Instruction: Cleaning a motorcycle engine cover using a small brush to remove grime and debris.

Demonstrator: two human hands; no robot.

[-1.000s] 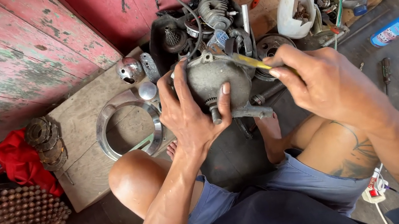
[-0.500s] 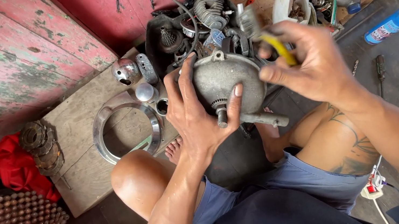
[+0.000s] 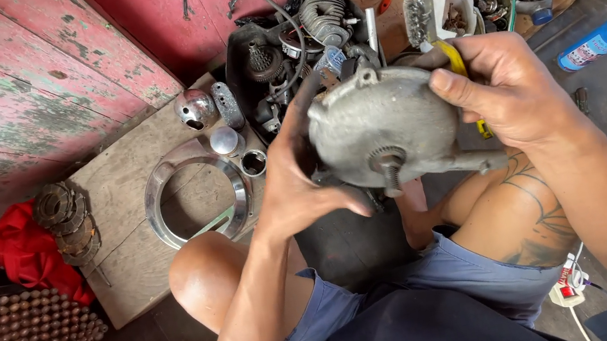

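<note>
Wooden board [image 3: 139, 268] on floor, chrome ring [image 3: 195, 190], stacked discs [image 3: 66, 223], chrome caps [image 3: 194, 108]

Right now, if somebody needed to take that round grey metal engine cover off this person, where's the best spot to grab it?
Probably the bare upper rim of the grey engine cover, coming from above. The left hand grips its left edge and the right hand its right edge, and a threaded shaft sticks out of the near face, so the top edge is the free part.
</note>
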